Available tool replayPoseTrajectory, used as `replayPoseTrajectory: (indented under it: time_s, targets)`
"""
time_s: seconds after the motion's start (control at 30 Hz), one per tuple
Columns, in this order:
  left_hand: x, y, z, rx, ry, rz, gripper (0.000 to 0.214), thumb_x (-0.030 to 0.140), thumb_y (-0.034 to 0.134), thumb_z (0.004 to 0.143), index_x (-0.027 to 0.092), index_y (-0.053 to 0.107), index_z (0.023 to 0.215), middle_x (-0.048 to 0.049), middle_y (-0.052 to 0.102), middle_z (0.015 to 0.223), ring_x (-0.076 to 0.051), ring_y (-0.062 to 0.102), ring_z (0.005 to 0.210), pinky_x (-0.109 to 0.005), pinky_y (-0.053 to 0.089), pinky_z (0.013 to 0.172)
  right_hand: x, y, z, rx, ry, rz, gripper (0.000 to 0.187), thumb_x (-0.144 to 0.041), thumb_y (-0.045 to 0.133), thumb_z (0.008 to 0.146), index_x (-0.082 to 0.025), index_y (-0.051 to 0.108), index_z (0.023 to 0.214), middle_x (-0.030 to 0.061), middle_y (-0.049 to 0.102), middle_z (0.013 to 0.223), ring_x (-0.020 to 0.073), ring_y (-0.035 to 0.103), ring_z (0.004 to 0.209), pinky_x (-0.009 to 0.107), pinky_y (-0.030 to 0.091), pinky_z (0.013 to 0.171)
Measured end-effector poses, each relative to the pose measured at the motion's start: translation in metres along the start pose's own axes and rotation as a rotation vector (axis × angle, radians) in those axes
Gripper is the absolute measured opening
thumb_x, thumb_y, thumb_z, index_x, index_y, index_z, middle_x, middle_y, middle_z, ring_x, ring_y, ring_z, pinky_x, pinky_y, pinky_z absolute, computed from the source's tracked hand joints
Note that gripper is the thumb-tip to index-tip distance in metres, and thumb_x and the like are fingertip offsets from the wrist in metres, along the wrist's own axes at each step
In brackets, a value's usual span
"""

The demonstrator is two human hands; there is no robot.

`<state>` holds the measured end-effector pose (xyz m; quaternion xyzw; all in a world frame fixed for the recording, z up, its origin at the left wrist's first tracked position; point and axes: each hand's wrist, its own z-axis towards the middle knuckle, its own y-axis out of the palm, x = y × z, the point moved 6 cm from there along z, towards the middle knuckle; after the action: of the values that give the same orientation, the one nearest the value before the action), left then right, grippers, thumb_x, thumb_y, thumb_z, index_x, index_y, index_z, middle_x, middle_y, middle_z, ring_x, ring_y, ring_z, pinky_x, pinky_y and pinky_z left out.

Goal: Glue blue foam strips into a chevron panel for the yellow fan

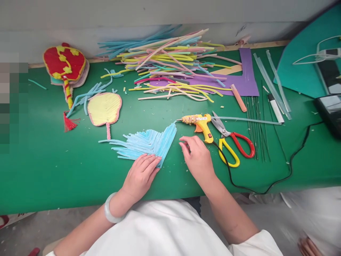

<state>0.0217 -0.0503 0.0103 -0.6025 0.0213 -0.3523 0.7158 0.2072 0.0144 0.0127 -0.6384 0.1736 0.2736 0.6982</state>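
Blue pipe cleaners (151,140) lie side by side in a flat, slanted, leaf-like piece on the table, some loose ends sticking out to the left. The fingers of my left hand (142,174) rest flat on its lower right part, and the thumb lies along the near edge. My right hand (197,156) hovers just right of the piece, fingers loosely curled and a little apart, with nothing seen in them. Beyond it lies a yellow hot glue gun (203,124), its nozzle by the piece's top tip. Scissors (226,133) with red and yellow handles lie beside the gun.
A heap of coloured pipe cleaners (170,60) lies at the back over a purple sheet (248,71). Left are a red fan (62,62) and a pale yellow fan (104,108). Right are green wires (259,131), glue sticks (269,81) and a black cord (291,167).
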Motion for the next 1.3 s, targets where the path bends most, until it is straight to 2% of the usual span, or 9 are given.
replayPoseTrajectory:
  time_s: [0.17,0.23,0.37,0.53,0.7,0.8,0.93,1.07,1.3]
  targets:
    - [-0.001,-0.004,-0.008,0.028,0.013,-0.022,0.039,0.013,0.058,0.093,0.019,0.054,0.132,-0.0081,0.072,0.114,-0.022,0.066,0.108,-0.044,0.051,0.103,0.016,-0.022,0.005,0.260,0.056,-0.225,0.022,-0.031,0.051,0.097,-0.022,0.065,0.111,0.0144,0.061,0.115,0.0308,0.055,0.106,0.048,0.044,0.092]
    - [-0.001,-0.005,-0.009,0.041,0.019,-0.032,0.040,0.013,0.058,0.093,0.019,0.054,0.133,-0.0082,0.072,0.114,-0.022,0.066,0.109,-0.044,0.051,0.103,0.030,-0.028,0.012,0.301,0.118,-0.270,0.029,-0.035,0.054,0.095,-0.019,0.060,0.118,0.0174,0.058,0.118,0.0338,0.053,0.111,0.052,0.043,0.094]
    - [-0.002,-0.005,-0.010,0.053,0.014,-0.053,0.040,0.014,0.058,0.094,0.019,0.054,0.133,-0.0084,0.072,0.114,-0.022,0.067,0.108,-0.044,0.052,0.103,0.056,-0.026,0.028,0.228,0.180,-0.192,0.033,-0.041,0.057,0.091,-0.018,0.056,0.116,0.0161,0.060,0.112,0.0320,0.055,0.107,0.050,0.045,0.093]
    - [-0.004,-0.004,-0.012,0.050,0.000,-0.066,0.039,0.015,0.056,0.095,0.021,0.053,0.134,-0.0079,0.072,0.116,-0.022,0.067,0.109,-0.045,0.052,0.103,0.079,-0.030,0.032,0.132,0.354,-0.036,0.043,-0.042,0.068,0.080,-0.018,0.053,0.113,0.0106,0.065,0.102,0.0251,0.061,0.087,0.041,0.051,0.076]
    - [-0.004,-0.005,-0.013,0.067,0.016,-0.037,0.037,0.014,0.057,0.095,0.020,0.054,0.131,-0.0080,0.072,0.115,-0.022,0.068,0.108,-0.045,0.053,0.101,0.079,-0.032,0.029,0.021,0.471,-0.084,0.022,-0.039,0.064,0.077,-0.020,0.058,0.086,0.0053,0.064,0.083,0.0240,0.061,0.079,0.040,0.049,0.073]
    - [-0.004,-0.003,-0.014,0.070,0.018,-0.040,0.037,0.014,0.057,0.095,0.020,0.054,0.131,-0.0080,0.072,0.116,-0.022,0.068,0.109,-0.045,0.053,0.102,0.076,-0.029,0.026,0.028,0.531,0.160,0.026,-0.038,0.065,0.078,-0.021,0.053,0.094,0.0044,0.068,0.085,0.0210,0.064,0.074,0.036,0.050,0.069]
    - [-0.005,-0.001,-0.014,0.060,0.023,-0.045,0.036,0.013,0.057,0.095,0.019,0.054,0.131,-0.0085,0.072,0.117,-0.021,0.066,0.111,-0.044,0.052,0.103,0.075,-0.040,0.020,0.132,0.475,0.481,0.047,-0.045,0.065,0.082,-0.021,0.047,0.118,0.0061,0.071,0.102,0.0191,0.067,0.078,0.033,0.052,0.068]
    - [-0.004,-0.002,-0.014,0.066,0.042,-0.038,0.035,0.012,0.059,0.094,0.016,0.055,0.128,-0.0093,0.072,0.116,-0.022,0.066,0.110,-0.044,0.051,0.103,0.083,-0.063,0.010,0.280,0.417,0.326,0.039,-0.051,0.062,0.087,-0.022,0.057,0.113,0.0068,0.070,0.103,0.0221,0.067,0.088,0.039,0.054,0.079]
    - [-0.005,-0.002,-0.014,0.081,0.040,-0.042,0.036,0.011,0.059,0.093,0.016,0.056,0.128,-0.0098,0.072,0.115,-0.022,0.066,0.109,-0.045,0.051,0.103,0.096,-0.034,0.003,0.120,0.341,0.609,0.040,-0.056,0.054,0.093,-0.023,0.052,0.116,0.0105,0.068,0.118,0.0226,0.070,0.099,0.045,0.057,0.090]
